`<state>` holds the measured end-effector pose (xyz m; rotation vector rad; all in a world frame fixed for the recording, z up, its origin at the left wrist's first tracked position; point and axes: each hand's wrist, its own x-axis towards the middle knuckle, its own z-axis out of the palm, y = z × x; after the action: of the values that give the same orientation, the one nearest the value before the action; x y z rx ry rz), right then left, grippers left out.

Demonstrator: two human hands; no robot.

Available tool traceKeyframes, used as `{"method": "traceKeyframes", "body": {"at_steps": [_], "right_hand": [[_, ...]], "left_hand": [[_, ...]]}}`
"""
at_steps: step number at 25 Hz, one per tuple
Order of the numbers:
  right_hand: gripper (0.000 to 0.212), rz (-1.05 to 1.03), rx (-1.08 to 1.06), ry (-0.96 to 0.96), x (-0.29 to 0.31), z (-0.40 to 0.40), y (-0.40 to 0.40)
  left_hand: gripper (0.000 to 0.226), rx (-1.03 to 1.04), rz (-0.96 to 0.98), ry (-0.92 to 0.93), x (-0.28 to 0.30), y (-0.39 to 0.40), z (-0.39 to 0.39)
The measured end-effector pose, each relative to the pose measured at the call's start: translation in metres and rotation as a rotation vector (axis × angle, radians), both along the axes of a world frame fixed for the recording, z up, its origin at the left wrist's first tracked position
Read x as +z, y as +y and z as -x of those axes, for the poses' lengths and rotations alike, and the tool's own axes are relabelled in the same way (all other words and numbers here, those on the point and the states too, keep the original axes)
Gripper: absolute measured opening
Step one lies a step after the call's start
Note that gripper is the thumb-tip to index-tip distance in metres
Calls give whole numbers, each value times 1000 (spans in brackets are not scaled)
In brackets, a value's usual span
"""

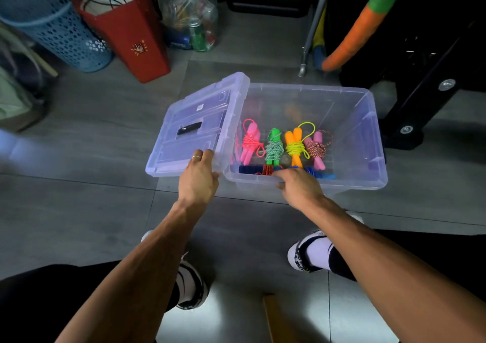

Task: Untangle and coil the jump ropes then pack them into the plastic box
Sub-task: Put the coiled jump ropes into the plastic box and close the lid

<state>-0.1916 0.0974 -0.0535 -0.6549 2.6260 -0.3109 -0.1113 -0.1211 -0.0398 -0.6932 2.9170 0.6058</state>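
Hands are working at a clear plastic box [342,182] sitting on the grey tiled floor [105,137] in front of the person. Left hand [197,177] is gripping the near corner of the lid [192,129], fingers curled over its edge, and the lid is leaning tilted against the box's left rim. Right hand [298,185] is resting on the near rim of the box with its fingers hooked over the edge, holding it.

Inside, coiled jump ropes are lying side by side on the bottom: a pink-handled rope [251,143] with pink cord, a green-handled rope [274,145] wound in green-and-white cord, an orange-handled rope [295,145] in yellow cord, and another pink-handled rope [317,147] in red-and-white cord. A blue-handled rope [249,169] is lying crosswise along the near wall, partly hidden by the right hand.

Beyond the box a red paper bag [134,32] and a blue perforated basket [50,19] are standing close together on the floor.
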Motion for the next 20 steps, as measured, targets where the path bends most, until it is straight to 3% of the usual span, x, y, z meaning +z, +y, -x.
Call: {"method": "traceKeyframes", "body": {"at_steps": [5,8,12,15,20], "right_hand": [[25,-23,0,-50,0,-58,19],[20,144,68,-172,-3,-91,12],[22,576,-320,-643,17,-90,24],[14,754,-466,-713,60,-72,51],[26,766,-451,-791,117,-79,85]], "left_hand": [[32,-95,57,64,32,17,-57],[34,-83,41,112,51,24,-98],[36,-117,7,264,69,37,-128],[39,-243,71,360,74,55,-130],[37,-471,118,496,79,97,-113]]}}
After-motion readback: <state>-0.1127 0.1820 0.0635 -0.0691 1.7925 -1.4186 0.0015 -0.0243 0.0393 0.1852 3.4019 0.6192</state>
